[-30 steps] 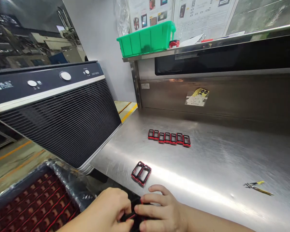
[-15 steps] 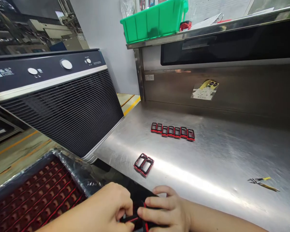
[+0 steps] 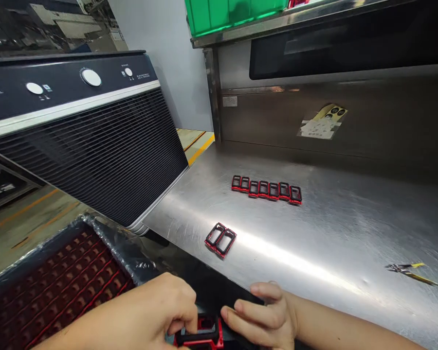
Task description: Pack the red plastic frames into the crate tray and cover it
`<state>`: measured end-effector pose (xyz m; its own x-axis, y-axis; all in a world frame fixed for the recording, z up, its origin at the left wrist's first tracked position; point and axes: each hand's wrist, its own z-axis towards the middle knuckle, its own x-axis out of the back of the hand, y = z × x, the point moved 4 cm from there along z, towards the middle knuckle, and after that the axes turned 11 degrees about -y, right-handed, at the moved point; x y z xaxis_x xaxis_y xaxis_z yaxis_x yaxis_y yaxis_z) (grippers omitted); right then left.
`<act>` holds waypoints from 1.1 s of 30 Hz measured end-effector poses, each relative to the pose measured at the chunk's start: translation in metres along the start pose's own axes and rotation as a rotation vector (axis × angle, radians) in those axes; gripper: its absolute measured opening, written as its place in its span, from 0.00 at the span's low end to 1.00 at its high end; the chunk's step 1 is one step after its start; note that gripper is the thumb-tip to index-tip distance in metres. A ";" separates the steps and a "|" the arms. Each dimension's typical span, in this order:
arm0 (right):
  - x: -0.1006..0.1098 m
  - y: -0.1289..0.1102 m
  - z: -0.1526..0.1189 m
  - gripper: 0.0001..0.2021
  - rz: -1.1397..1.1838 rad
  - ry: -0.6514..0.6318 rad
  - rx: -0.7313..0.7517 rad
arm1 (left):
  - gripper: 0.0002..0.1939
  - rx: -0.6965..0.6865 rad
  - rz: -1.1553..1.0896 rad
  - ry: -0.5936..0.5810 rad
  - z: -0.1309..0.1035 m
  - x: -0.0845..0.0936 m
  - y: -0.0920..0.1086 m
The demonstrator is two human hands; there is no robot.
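At the bottom of the head view, my left hand (image 3: pixel 171 306) has its fingers closed on a red and black frame (image 3: pixel 204 333). My right hand (image 3: pixel 261 313) is just right of that frame, its fingers spread and a fingertip at the frame's edge. Two joined red and black frames (image 3: pixel 221 240) lie near the front edge of the metal table (image 3: pixel 336 233). Farther back, a row of several similar frames (image 3: pixel 264 189) sits on the same table.
Pliers (image 3: pixel 412 273) with yellow handles lie at the right. A tray lined with dark plastic (image 3: pixel 105 243) holds rows of red and black parts at lower left. Behind it stands a black ribbed machine (image 3: pixel 105 141). A green bin (image 3: pixel 237 14) rests on the shelf.
My right hand has moved right, apart from my left hand, and its fingers have loosened. The frame at my left hand shows more fully. The whole view has tipped downward.
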<state>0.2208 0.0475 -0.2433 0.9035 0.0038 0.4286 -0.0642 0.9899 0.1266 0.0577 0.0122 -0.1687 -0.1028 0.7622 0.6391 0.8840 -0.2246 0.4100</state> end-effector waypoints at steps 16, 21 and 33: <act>-0.026 0.006 0.001 0.15 0.587 -0.319 -0.451 | 0.03 0.067 0.060 0.045 0.008 -0.017 -0.004; -0.040 0.007 -0.009 0.05 1.070 -0.510 -0.818 | 0.06 0.119 0.015 -0.015 0.020 -0.017 -0.002; -0.046 0.013 -0.020 0.07 1.262 -0.715 -1.124 | 0.09 0.099 -0.103 0.023 0.028 -0.021 -0.004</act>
<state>0.1870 0.0626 -0.2789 0.1954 0.9779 0.0744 0.0704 0.0617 -0.9956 0.0685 0.0138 -0.2019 -0.2050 0.7637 0.6122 0.9087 -0.0838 0.4089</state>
